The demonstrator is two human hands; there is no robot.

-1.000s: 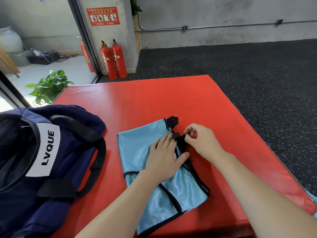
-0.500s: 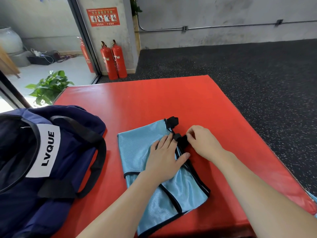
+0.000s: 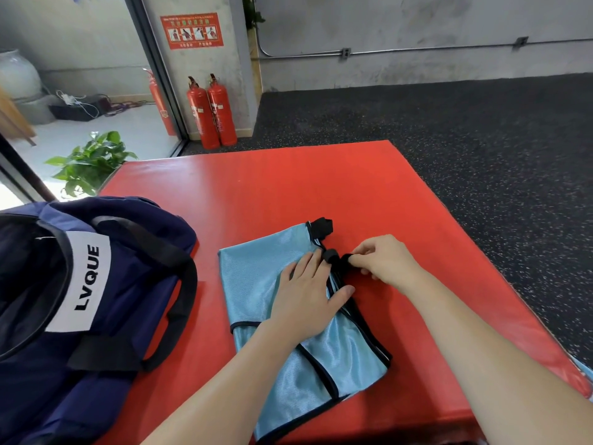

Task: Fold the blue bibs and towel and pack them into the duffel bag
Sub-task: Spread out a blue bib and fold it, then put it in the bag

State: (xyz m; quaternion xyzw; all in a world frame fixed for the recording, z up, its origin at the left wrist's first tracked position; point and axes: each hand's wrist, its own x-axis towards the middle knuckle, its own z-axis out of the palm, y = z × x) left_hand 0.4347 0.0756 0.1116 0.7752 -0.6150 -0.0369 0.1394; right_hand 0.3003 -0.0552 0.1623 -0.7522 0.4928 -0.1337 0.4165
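Since a second ago the right hand (image 3: 386, 261) has shifted slightly to 3 o'clock, fingertips still pinching the black strap (image 3: 341, 260). Left hand (image 3: 309, 293) stays flat, fingers straight, pressing the blue bib (image 3: 256, 271) on the red mat (image 3: 288, 184). Tuck the strap inward before folding. Mat edge near at 5 o'clock; duffel bag (image 3: 134, 300) at 9, open mat at 12.

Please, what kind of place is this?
Probably a gym or sports hall: a red padded mat, dark speckled rubber floor, and red fire extinguishers by a bare concrete wall.
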